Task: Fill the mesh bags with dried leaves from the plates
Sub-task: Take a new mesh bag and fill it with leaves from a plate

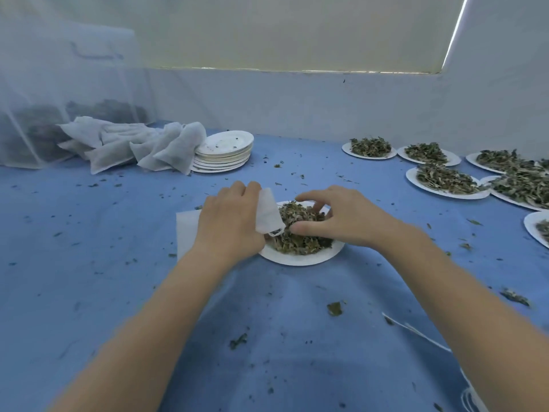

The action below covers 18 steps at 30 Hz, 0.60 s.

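Note:
A white paper plate (300, 258) sits in the middle of the blue cloth, heaped with dried leaves (300, 233). My left hand (228, 221) holds a small white mesh bag (267, 211) at the plate's left edge, its mouth turned toward the leaves. My right hand (335, 218) is over the heap, its thumb and fingers curled round a clump of leaves right at the bag's mouth. A flat white sheet (185, 230) lies under my left hand; I cannot tell whether it is another bag.
Several plates of dried leaves (445, 181) line the right side. A stack of used plates (224, 153) stands at the back, beside a pile of filled mesh bags (133, 142) and a large mesh cover (35, 99). Leaf crumbs litter the blue cloth (89, 263).

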{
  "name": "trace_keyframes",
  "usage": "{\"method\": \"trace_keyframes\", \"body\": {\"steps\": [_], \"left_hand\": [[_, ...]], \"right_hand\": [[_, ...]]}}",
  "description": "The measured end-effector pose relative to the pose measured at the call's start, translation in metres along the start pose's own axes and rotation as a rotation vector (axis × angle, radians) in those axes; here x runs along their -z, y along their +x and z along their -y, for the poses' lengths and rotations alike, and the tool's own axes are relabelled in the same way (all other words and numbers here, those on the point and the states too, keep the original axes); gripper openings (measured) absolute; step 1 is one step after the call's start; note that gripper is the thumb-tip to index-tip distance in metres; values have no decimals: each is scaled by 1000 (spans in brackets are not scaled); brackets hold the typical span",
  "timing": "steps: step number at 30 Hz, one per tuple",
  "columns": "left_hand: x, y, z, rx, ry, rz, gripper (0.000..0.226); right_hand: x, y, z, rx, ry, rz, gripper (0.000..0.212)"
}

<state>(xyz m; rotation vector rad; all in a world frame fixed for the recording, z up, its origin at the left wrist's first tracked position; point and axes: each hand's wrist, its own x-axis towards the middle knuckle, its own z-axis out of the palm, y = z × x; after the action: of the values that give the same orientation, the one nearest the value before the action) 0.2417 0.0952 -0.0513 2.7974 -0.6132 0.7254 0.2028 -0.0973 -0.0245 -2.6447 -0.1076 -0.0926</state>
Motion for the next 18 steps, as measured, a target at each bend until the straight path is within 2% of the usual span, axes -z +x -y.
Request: {"method": "trace_keyframes", "body": {"steps": [2, 9, 18], "left_hand": [[-3, -1, 6, 27, -45, -39, 50], [-9, -7, 8, -10, -83, -83, 51], [-11, -7, 6, -1, -106, -104, 53]], "right_hand": [[-7, 0, 3, 45, -51, -22, 59], [-16, 5, 13, 119, -215, -94, 36], [5, 4, 8, 81, 214, -279, 18]]}}
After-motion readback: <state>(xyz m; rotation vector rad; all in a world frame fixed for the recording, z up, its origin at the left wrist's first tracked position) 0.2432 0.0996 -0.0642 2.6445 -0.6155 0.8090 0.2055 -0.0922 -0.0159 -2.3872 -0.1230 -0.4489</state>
